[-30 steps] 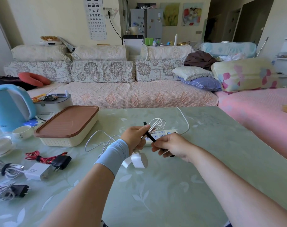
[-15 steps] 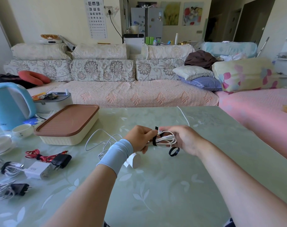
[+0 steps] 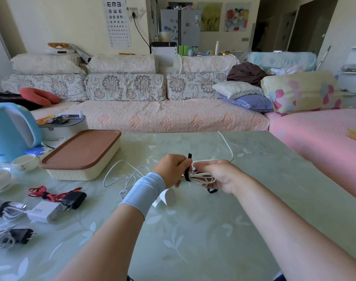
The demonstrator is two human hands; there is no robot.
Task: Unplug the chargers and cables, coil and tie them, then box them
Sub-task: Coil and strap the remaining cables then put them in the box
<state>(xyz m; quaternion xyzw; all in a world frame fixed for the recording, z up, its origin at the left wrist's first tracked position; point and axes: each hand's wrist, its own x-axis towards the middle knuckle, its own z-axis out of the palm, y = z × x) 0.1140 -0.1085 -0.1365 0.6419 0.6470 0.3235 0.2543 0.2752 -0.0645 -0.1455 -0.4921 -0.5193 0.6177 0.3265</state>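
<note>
white charger (image 3: 45, 212), near left edge of the surface (image 3: 193, 230): "90W" | eye chart (image 3: 118, 21) on the wall (image 3: 71, 21): rows of letter E, turned in different directions | other print: too small to read

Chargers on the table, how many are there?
4: a round white charger below the left hand, a black charger on the red cable, a big white charger beside it, a second black charger at bottom left. Others may be hidden.
</note>
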